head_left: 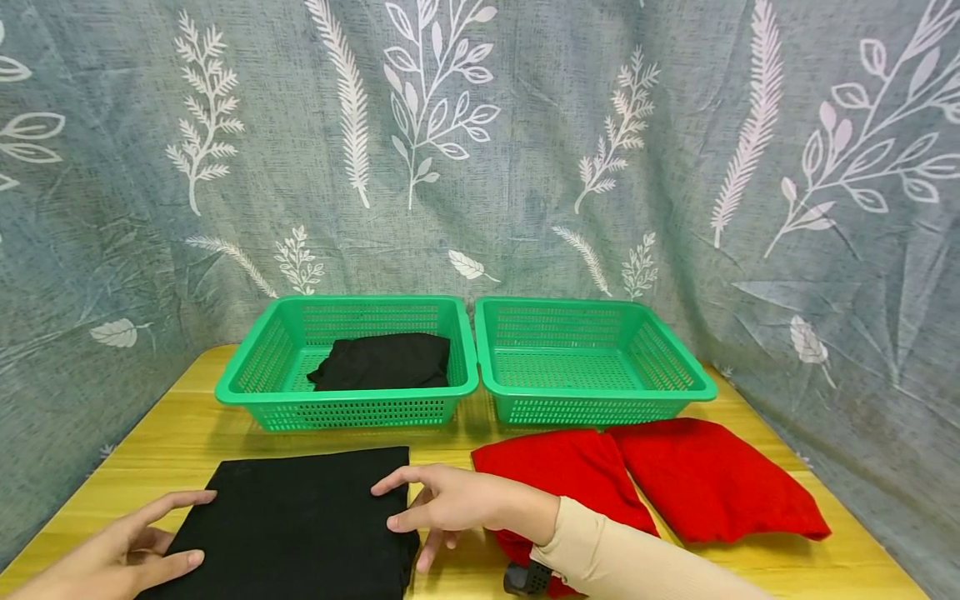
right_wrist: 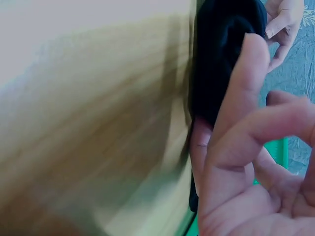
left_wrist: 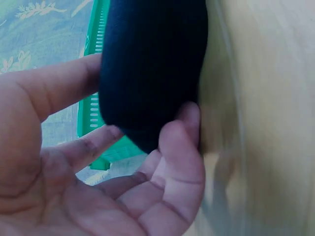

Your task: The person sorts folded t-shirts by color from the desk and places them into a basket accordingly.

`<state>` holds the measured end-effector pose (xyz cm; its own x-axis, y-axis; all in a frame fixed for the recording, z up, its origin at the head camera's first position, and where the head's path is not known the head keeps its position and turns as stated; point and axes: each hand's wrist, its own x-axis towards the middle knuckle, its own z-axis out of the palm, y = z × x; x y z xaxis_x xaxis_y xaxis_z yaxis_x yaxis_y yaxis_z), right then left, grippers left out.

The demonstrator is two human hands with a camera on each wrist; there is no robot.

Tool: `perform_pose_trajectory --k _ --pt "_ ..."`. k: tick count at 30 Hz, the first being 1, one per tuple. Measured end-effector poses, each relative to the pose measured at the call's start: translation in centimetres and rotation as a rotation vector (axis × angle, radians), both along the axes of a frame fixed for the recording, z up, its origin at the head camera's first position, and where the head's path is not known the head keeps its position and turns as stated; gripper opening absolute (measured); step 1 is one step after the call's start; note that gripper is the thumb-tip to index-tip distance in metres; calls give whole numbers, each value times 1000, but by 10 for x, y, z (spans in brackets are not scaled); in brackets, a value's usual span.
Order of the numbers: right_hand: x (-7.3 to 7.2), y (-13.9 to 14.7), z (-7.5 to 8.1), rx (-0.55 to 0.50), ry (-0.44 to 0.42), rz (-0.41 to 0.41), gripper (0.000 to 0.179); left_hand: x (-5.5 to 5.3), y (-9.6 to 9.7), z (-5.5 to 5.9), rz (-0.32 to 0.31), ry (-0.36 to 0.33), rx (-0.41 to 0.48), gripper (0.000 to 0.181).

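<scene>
A folded black cloth (head_left: 300, 525) lies on the table in front, its folds thick at both sides. My left hand (head_left: 123, 550) grips its left edge, with fingertips on top. In the left wrist view, curled fingers (left_wrist: 182, 162) reach under the cloth (left_wrist: 152, 59). At the right edge my right hand (head_left: 457, 500) holds the cloth, index finger and thumb over the top, other fingers lower at the side. The right wrist view shows one finger (right_wrist: 199, 147) tucked against the underside of the cloth (right_wrist: 216, 64).
Two green baskets stand side by side at the back. The left basket (head_left: 352, 398) contains a black folded cloth (head_left: 386, 362); the right basket (head_left: 600, 393) shows its bare bottom. Two red cloths, one nearer (head_left: 555, 467) and one farther right (head_left: 720, 483), lie beneath and beyond my right forearm.
</scene>
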<state>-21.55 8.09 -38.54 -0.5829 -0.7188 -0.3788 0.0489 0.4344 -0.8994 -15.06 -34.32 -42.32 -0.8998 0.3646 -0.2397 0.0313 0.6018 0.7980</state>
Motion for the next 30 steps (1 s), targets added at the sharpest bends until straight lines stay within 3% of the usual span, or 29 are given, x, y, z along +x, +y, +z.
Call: perform_pose_trajectory --k 8,17,30 --pt "0 -6 -3 -34 -29 -31 37 -2 0 -1 0 7 5 55" --pt "1 -13 -6 -20 -15 -42 34 1 3 -2 -74 2 114 67" --pt "0 -19 -10 -11 -16 -32 34 -3 7 -4 -44 -1 89 53"
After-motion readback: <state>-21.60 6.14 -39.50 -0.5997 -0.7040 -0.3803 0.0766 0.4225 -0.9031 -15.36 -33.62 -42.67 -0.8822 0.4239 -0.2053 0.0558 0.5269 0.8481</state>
